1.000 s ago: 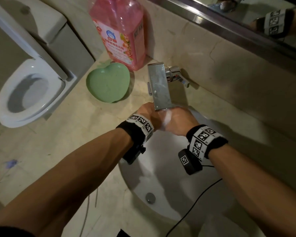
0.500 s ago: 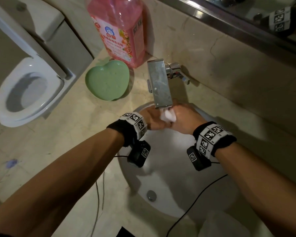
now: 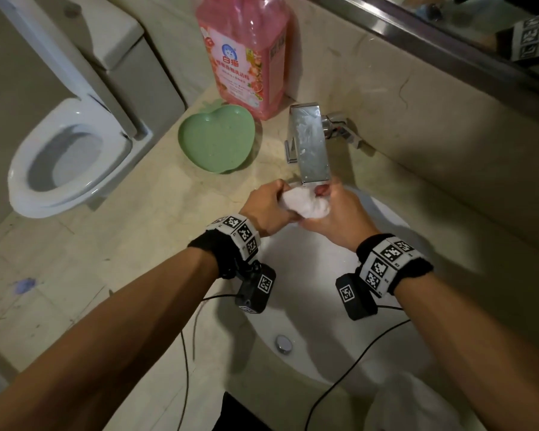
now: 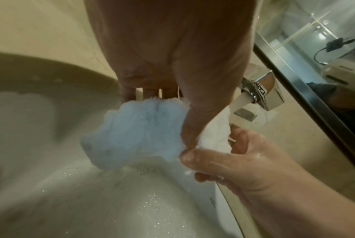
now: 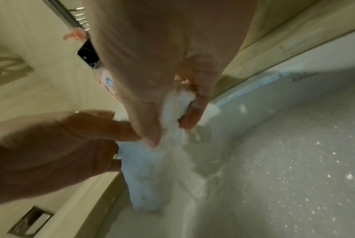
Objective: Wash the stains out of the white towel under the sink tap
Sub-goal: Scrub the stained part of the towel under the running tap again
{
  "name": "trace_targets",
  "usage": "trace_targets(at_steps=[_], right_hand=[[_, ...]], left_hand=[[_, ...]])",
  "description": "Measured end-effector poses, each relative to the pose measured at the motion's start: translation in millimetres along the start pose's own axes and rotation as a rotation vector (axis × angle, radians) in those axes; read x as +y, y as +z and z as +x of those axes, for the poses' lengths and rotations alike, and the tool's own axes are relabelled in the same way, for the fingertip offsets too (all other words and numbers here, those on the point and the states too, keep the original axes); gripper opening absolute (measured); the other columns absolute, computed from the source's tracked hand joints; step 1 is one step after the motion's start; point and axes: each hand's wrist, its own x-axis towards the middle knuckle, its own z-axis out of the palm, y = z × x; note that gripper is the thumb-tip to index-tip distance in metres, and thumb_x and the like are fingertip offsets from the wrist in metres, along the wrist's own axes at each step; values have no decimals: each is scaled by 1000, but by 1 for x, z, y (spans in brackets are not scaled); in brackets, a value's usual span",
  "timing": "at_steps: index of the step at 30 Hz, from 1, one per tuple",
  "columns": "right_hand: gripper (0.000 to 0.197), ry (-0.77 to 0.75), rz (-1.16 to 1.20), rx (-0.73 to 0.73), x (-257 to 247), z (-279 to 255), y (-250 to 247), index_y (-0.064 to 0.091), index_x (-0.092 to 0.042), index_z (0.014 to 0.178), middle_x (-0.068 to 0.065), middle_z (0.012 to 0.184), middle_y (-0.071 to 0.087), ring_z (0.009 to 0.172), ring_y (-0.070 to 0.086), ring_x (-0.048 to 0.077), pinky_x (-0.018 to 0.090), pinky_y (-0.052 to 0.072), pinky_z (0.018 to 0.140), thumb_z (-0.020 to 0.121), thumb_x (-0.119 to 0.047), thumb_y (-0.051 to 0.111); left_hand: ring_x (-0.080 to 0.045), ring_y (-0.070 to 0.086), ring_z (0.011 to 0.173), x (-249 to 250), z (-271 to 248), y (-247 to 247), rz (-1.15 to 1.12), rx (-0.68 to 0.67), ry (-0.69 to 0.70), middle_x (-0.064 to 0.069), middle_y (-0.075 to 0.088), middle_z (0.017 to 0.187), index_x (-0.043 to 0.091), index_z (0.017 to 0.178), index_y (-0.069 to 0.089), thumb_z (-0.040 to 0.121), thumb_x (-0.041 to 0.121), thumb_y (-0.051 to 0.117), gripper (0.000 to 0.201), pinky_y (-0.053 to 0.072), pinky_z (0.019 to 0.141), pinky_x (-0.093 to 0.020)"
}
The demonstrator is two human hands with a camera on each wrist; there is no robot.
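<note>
Towel position: the white towel (image 3: 305,203) is bunched between both hands, just below the tap (image 3: 310,147) spout and over the sink (image 3: 318,306), so that rinse water falls into the basin.
Left hand: the left hand (image 3: 269,206) grips the left end of the towel, fingers (image 4: 152,92) curled round the cloth and thumb pinching it.
Right hand: the right hand (image 3: 336,213) clamps the other end, fingers (image 5: 197,103) and thumb closed on the fold; the two thumbs almost meet.
Reason for hold: opposed grips on a short span let the cloth be rubbed against itself, judged as the scrubbing step. No stain can be made out.
Towel material: soft, fluffy terry, soaked; the loose end hangs limp into the basin.
Sink: smooth white ceramic, rounded, beaded with droplets; round metal drain plug (image 3: 283,343) at the bottom.
Tap: flat, rectangular polished metal.
Tabletop: the tabletop (image 3: 156,231) is glossy beige stone.
Detergent bottle: the detergent bottle (image 3: 246,54) is clear plastic with pink liquid, standing within reach behind the tap.
Dish: the dish (image 3: 218,138) is green, heart-shaped, smooth, just beside the bottle.
</note>
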Motion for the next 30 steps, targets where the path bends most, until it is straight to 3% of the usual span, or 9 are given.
trace_targets(at_steps=[4, 6, 9, 12, 16, 19, 23, 26, 30], right_hand=[[65, 89, 286, -23, 9, -2, -6, 63, -17, 115, -1, 110, 72, 99, 69, 16, 30, 57, 83, 60, -25, 97], [65, 99, 396, -13, 10, -3, -10, 66, -15, 117, -1, 107, 75, 98, 72, 15, 31, 57, 81, 60, -23, 96], [52, 81, 488, 24, 8, -8, -13, 67, -26, 110, -10, 98, 76, 88, 72, 5, 20, 54, 69, 63, -24, 90], [47, 63, 489, 50, 9, -11, -14, 66, -26, 116, -7, 107, 75, 97, 72, 9, 27, 57, 78, 74, -24, 87], [52, 90, 421, 10, 12, -15, -17, 55, -33, 111, -14, 102, 71, 90, 68, -2, 15, 52, 71, 71, -39, 88], [66, 147, 442, -17, 19, -16, -19, 51, -32, 121, -11, 113, 69, 104, 68, 7, 27, 56, 87, 69, -30, 91], [52, 199, 514, 44, 23, -11, -21, 55, -27, 118, -3, 115, 71, 107, 69, 14, 43, 54, 98, 77, -13, 85], [49, 252, 583, 58, 23, -7, -21, 60, -14, 122, 2, 112, 75, 106, 71, 18, 41, 57, 94, 79, -8, 82], [27, 252, 715, -77, 21, -5, -22, 67, -12, 118, 5, 116, 75, 107, 71, 19, 31, 58, 84, 92, -9, 71]], left_hand=[[-13, 59, 85, -4, 0, 1, -122, -11, 28, 7, 63, 93, 20, 114, 61, 72, 23, 83, 47, 43, 70, -13], [-5, 59, 76, -4, -1, 3, -214, 10, 20, 12, 63, 85, 20, 101, 60, 73, 17, 82, 36, 40, 59, -2], [-7, 61, 75, -2, 1, 9, -341, 54, -18, 7, 64, 84, 23, 91, 57, 74, 13, 81, 32, 49, 61, -11], [-19, 65, 89, 3, 2, 14, -391, 64, -46, -1, 67, 96, 16, 106, 56, 76, 11, 78, 37, 56, 77, -29], [-20, 65, 98, 10, 3, 21, -425, 60, -65, -5, 67, 110, 7, 122, 55, 80, 10, 75, 47, 55, 84, -31], [-14, 68, 91, 13, 2, 25, -531, 65, -100, -2, 71, 104, 13, 117, 60, 82, 11, 73, 38, 58, 76, -28], [-17, 68, 92, 13, 4, 22, -447, 121, -58, -5, 71, 106, 11, 116, 64, 86, 20, 69, 32, 58, 76, -30], [-13, 63, 78, 6, 9, 13, -171, 186, -21, 3, 67, 89, 17, 100, 62, 84, 42, 67, 30, 49, 64, -28], [-14, 60, 82, 0, 9, 4, -283, 137, -8, 6, 62, 91, 18, 105, 55, 92, 33, 64, 22, 49, 66, -23]])
